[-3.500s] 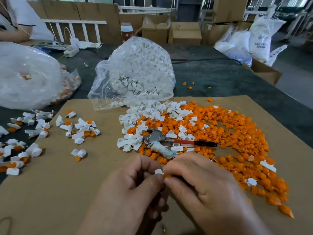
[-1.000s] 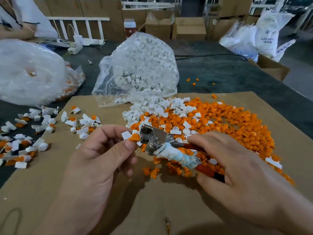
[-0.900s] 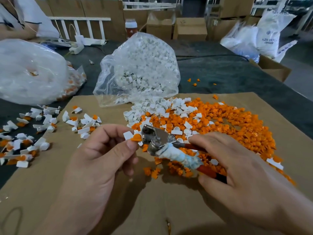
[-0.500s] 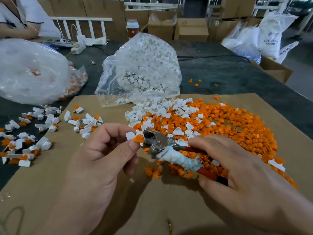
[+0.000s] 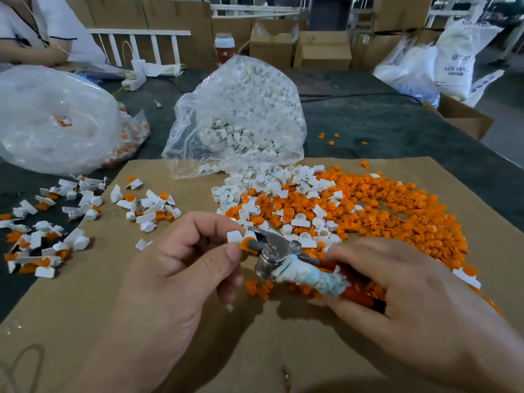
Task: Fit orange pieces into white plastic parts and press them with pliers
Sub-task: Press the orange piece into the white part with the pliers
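Left hand (image 5: 181,268) pinches the white part (image 5: 234,236) at the pliers (image 5: 272,251), gripped by right hand (image 5: 397,290).

Held white part (image 5: 234,236): plain white, no marking. Orange piece (image 5: 246,243) seated in it: solid orange. Pliers (image 5: 279,252): bare silver-grey metal head; red handles ending in black; one handle carries a wrap (image 5: 310,275) of dirty white and pale blue. Loose pile (image 5: 397,219): orange, mixed with white. Cardboard sheet (image 5: 113,321): plain brown. Table cover (image 5: 397,126): dark grey. Centre bag (image 5: 241,109): clear film, white contents. Left bag (image 5: 51,120): cloudy film, white with orange flecks. Sack (image 5: 456,61): white, blue lettering. Bottle (image 5: 224,52): red body, white cap. Boxes (image 5: 323,49): brown.
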{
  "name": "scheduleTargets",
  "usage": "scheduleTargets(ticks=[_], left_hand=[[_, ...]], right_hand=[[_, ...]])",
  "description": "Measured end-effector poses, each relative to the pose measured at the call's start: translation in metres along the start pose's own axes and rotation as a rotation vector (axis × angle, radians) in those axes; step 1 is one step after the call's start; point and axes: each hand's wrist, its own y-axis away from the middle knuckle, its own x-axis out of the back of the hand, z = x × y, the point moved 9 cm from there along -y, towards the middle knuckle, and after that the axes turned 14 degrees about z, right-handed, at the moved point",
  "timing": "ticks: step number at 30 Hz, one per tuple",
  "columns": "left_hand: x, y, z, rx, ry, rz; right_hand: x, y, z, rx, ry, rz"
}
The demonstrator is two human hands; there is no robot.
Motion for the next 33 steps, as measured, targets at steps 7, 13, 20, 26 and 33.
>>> scheduleTargets(ticks=[7, 13, 20, 26, 33], left_hand=[[0.001, 0.000, 0.002, 0.017, 0.049, 0.040], [0.003, 0.000, 0.001, 0.037, 0.068, 0.076], [0.023, -0.002, -0.027, 0.271, -0.095, 0.274], [-0.011, 0.022, -0.045, 0.484, -0.309, 0.002], [-0.018, 0.030, -0.031, 0.536, -0.319, 0.015]], right_hand=[[0.011, -0.001, -0.011, 0.035, 0.048, 0.099], [0.001, -0.001, -0.008, -0.013, 0.064, 0.059], [0.002, -0.002, 0.017, -0.088, 0.175, 0.185], [0.009, -0.007, 0.035, -0.171, 0.431, 0.254], [0.019, -0.006, 0.018, -0.128, 0.340, 0.377]])
